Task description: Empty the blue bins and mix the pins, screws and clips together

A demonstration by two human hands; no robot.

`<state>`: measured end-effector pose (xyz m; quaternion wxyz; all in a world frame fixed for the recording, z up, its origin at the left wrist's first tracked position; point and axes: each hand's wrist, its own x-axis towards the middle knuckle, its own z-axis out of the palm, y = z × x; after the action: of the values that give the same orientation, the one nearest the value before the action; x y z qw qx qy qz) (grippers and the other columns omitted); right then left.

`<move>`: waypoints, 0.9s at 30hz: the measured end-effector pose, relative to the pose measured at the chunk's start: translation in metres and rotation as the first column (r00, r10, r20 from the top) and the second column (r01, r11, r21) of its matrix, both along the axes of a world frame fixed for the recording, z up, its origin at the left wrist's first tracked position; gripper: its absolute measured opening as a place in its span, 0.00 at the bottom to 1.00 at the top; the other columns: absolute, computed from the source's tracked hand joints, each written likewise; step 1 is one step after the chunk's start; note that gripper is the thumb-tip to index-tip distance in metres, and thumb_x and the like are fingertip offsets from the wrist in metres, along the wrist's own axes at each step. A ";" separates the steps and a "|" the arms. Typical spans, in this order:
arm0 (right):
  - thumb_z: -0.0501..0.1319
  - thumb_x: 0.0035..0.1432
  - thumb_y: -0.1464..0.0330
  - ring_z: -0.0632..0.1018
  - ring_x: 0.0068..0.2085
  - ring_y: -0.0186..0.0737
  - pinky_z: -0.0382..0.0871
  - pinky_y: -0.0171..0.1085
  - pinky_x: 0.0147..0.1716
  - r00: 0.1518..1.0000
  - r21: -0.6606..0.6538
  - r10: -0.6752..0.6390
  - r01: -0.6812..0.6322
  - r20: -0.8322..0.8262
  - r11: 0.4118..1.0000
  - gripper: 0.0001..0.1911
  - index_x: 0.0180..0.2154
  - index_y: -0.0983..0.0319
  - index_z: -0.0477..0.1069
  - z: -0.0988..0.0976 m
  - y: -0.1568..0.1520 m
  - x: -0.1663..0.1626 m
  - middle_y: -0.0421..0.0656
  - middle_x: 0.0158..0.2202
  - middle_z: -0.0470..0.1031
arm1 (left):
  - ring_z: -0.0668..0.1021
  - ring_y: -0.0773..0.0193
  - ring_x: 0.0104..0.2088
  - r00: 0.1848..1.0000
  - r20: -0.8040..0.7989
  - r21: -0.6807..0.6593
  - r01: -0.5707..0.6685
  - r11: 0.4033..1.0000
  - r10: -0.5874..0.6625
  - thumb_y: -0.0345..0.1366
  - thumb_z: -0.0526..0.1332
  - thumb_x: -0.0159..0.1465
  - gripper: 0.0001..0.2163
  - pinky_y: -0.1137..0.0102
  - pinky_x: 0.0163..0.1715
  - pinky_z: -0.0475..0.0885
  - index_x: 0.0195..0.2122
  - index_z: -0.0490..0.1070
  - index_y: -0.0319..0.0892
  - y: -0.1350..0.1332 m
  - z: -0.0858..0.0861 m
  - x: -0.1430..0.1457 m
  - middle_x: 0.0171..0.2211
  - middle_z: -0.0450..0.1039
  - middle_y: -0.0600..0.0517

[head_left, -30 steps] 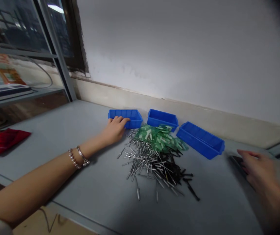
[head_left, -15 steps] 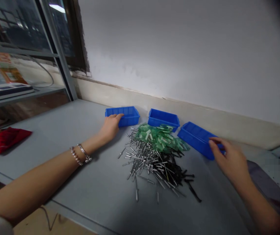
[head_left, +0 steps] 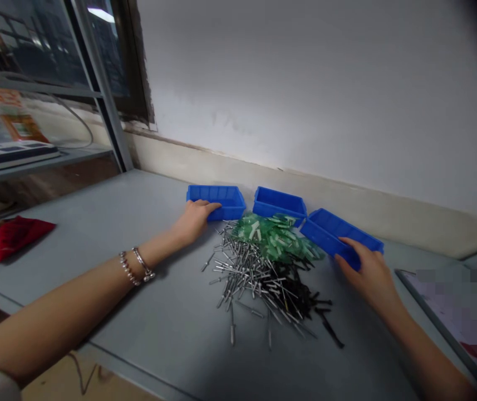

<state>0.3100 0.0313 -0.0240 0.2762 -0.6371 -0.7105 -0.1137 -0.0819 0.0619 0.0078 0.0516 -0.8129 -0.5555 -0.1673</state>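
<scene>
Three blue plastic bins stand in a row on the grey table near the wall. My left hand (head_left: 194, 221) is closed on the near side of the left blue bin (head_left: 232, 213), its fingers over the rim. At the right blue bin (head_left: 325, 236), my right hand (head_left: 367, 273) has its thumb low on the front wall and its fingers at the rim. The middle blue bin (head_left: 280, 210) is untouched. Between my hands lies a pile of silver blind rivets (head_left: 242, 267), with small green plastic packets (head_left: 275, 236) behind and black slender pieces (head_left: 300, 295) on the right.
A red packet (head_left: 13, 238) lies on the table's left side. Beyond it, a metal rack (head_left: 111, 117) holds a white and dark flat object (head_left: 13, 156). A framed panel (head_left: 438, 317), partly blurred out, is at the right. The wall (head_left: 305, 100) rises behind the bins.
The left bin has shifted slightly right with my left hand. My right hand has moved left from the right bin's outer end to its front wall. The pile looks unchanged.
</scene>
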 end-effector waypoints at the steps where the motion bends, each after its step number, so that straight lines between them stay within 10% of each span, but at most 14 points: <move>1: 0.50 0.52 0.58 0.70 0.35 0.50 0.65 0.45 0.34 1.000 0.001 0.005 -0.005 -0.008 1.000 0.25 0.47 0.64 0.69 0.000 0.000 -0.001 0.51 0.37 0.74 | 0.73 0.55 0.43 1.000 -0.002 -0.001 0.005 1.000 -0.005 0.17 0.48 0.52 0.27 0.61 0.44 0.67 0.53 0.65 0.35 0.000 0.000 0.000 0.44 0.71 0.40; 27: 0.49 0.52 0.59 0.72 0.34 0.50 0.65 0.44 0.31 1.000 0.004 -0.004 0.004 -0.025 1.000 0.19 0.41 0.61 0.69 0.007 -0.007 -0.007 0.49 0.35 0.75 | 0.75 0.57 0.41 0.998 0.033 -0.009 0.058 0.998 -0.058 0.20 0.48 0.55 0.25 0.63 0.43 0.68 0.53 0.65 0.37 -0.014 0.003 0.004 0.44 0.72 0.41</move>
<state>0.3033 0.0238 -0.0171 0.2861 -0.6393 -0.7056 -0.1076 -0.0774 0.0481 0.0110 0.0336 -0.8261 -0.5331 -0.1795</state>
